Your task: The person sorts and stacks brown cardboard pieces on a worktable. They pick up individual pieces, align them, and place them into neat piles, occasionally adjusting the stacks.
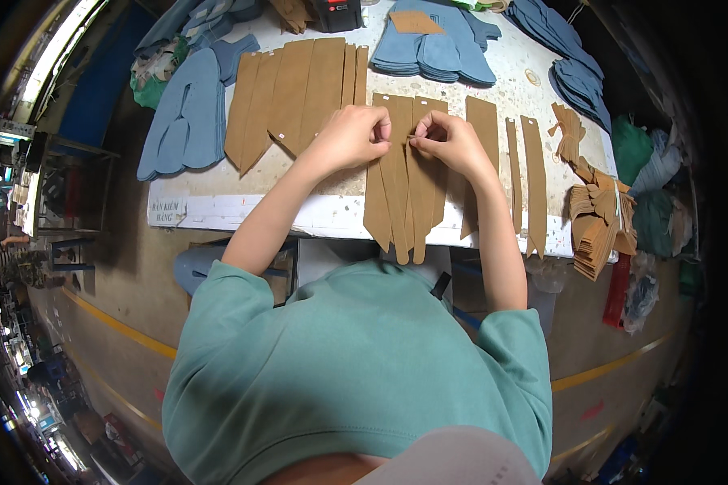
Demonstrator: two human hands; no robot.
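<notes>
Head view: from where I stand, the step in hand looks like fine fingertip handling of long brown strips (pixel 404 190), overlapping on the table (pixel 332 194) with tips past its near edge. The right hand (pixel 457 149) has thumb and fingertips pinched together above them; the left hand (pixel 352 136) curls inward at their left side, its grip impossible to tell. Next, I'd judge, calls for a light touch, keeping the layers lined up.

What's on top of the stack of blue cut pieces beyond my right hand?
A flat tan piece lies on the blue stack, toward its far side. The blue surface directly beneath it is covered, and of the lower layers only some edges show.
</notes>
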